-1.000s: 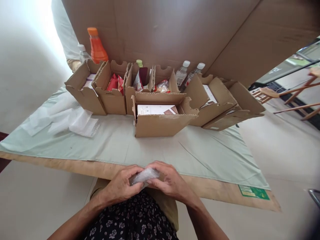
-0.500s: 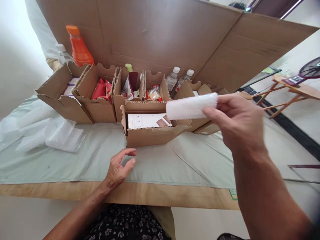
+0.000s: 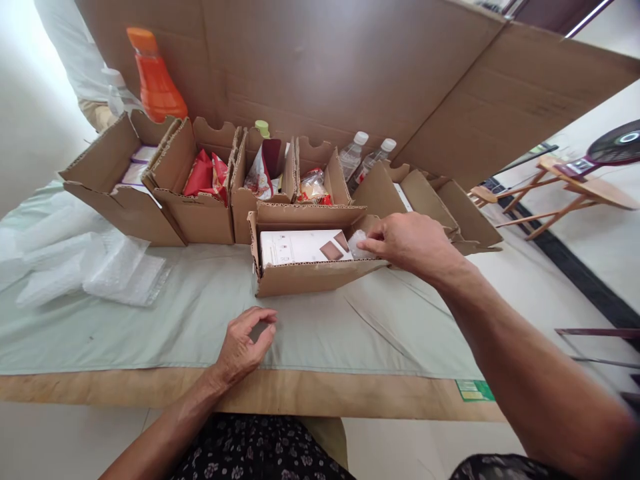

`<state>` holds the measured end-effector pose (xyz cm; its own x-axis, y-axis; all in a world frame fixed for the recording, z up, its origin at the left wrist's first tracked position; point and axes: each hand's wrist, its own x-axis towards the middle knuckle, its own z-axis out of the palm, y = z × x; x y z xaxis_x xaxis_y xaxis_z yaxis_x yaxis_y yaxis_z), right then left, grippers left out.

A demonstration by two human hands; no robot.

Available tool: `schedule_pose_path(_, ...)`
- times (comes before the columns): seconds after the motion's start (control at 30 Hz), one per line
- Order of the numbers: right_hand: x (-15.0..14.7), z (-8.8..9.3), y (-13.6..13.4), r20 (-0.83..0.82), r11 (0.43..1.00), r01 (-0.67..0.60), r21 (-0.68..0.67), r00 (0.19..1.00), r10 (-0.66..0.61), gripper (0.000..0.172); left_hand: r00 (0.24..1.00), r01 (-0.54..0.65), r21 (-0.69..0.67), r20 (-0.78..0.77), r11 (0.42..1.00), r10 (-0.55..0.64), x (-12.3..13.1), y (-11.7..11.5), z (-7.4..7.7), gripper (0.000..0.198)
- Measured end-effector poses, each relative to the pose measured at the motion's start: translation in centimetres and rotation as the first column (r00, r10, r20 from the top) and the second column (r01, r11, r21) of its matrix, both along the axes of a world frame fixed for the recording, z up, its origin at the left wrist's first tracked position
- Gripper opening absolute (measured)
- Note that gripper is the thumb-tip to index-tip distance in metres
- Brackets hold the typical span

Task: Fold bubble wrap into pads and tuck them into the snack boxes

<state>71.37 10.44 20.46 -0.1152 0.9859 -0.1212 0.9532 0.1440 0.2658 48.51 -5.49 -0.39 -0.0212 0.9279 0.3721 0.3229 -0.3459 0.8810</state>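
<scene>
My right hand (image 3: 407, 245) reaches into the right end of an open cardboard box (image 3: 310, 277) at the table's middle and pinches a white bubble-wrap bundle (image 3: 357, 243). The bundle sits beside a white carton with brown squares (image 3: 303, 247) lying in that box. My left hand (image 3: 245, 343) rests on the pale green cloth (image 3: 200, 313) near the table's front edge, fingers loosely curled with thumb and forefinger close together, holding nothing.
A row of open cardboard boxes (image 3: 195, 193) with red snack packets stands behind, backed by a large cardboard sheet (image 3: 325, 60). An orange bottle (image 3: 153, 77) and clear water bottles (image 3: 360, 157) stand at the back. Bubble-wrap bags (image 3: 95, 267) lie left. Another person's sleeve (image 3: 75, 53) shows far left.
My right hand carried the white bundle from near my lap up, then down into the middle box. My left hand let go and settled on the cloth.
</scene>
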Motion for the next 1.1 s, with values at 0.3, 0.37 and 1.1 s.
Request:
schedule_pose_path(0.3, -1.0, -0.2, -0.3, 0.147, 0.979, -0.085, -0.186, 0.983, 0.114, 0.042, 1.0, -0.01, -0.013, -0.019, 1.0, 0.01, 0.0, -0.1, -0.3, 0.016)
schedule_pose_path(0.37, -0.5, -0.2, -0.7, 0.158, 0.978, -0.097, -0.186, 0.979, 0.128, 0.044, 1.0, -0.023, -0.015, -0.02, 1.0, 0.022, -0.1, 0.0, -0.4, 0.015)
schedule_pose_path(1.1, 5.8, -13.1, -8.4, -0.921, 0.99, 0.117, 0.079, 0.388, 0.027, 0.041, 0.983, -0.067, -0.213, 0.156, 0.975, 0.102, 2.4, 2.9, 3.4, 0.072)
